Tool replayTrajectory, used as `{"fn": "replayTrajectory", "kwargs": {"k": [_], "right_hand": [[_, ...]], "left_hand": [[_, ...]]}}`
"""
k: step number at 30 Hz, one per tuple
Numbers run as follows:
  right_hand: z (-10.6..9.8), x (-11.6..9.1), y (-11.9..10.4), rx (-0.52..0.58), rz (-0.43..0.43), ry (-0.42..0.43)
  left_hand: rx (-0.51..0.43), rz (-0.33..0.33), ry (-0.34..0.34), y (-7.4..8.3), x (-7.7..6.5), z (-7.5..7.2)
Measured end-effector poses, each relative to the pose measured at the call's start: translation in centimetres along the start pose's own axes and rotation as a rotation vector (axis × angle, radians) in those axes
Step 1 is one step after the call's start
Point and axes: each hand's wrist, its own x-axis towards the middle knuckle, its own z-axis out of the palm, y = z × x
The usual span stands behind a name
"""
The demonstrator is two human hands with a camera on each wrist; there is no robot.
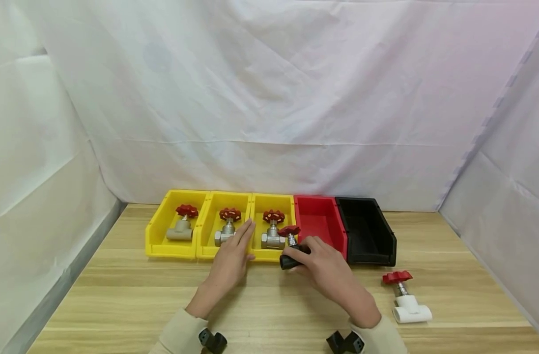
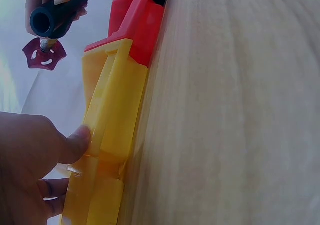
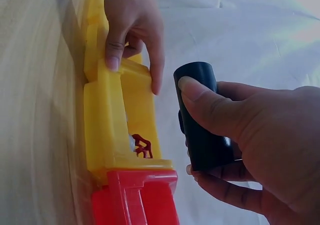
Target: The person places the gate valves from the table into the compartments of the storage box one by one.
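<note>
My right hand (image 1: pixel 324 268) grips a black tee-shaped valve (image 3: pixel 202 130) by its pipe body, thumb on one side and fingers on the other. Its red handwheel (image 2: pixel 44 54) points away from me, overlapping the third yellow bin (image 1: pixel 262 254) in the head view. My left hand (image 1: pixel 230 258) rests at the wall between the second yellow bin (image 1: pixel 207 251) and the third, thumb against the front rim. Metal valves with red handwheels lie in both: one (image 1: pixel 227 231) in the second, one (image 1: pixel 273 236) in the third.
The leftmost yellow bin (image 1: pixel 169 250) holds a beige valve (image 1: pixel 181 228). A red bin (image 1: pixel 320 221) and a black bin (image 1: pixel 366 231) continue the row rightward. On the wooden table (image 1: pixel 251 314), a white valve (image 1: pixel 411 307) lies at the right. White cloth (image 1: pixel 269 98) hangs behind.
</note>
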Motion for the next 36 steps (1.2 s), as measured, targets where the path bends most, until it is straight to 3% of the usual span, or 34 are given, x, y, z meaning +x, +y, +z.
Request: {"fn": "replayTrajectory", "kwargs": {"k": [6,14,26,36], "right_hand": [[0.2,0.1,1.0,0.010,0.030,0.050],[0.3,0.2,2.4,0.009,0.082,0.055],[0.9,0.2,4.5,0.031,0.098,0.125],[2.0,0.7,5.7,0.042,0.169,0.129]], "left_hand": [[0.011,0.000,-0.021,0.1,0.0,0.2],[0.016,-0.001,-0.019,0.1,0.2,0.2],[0.011,-0.006,-0.033,0.1,0.0,0.3],[0.015,-0.017,-0.039,0.0,0.0,0.1]]}}
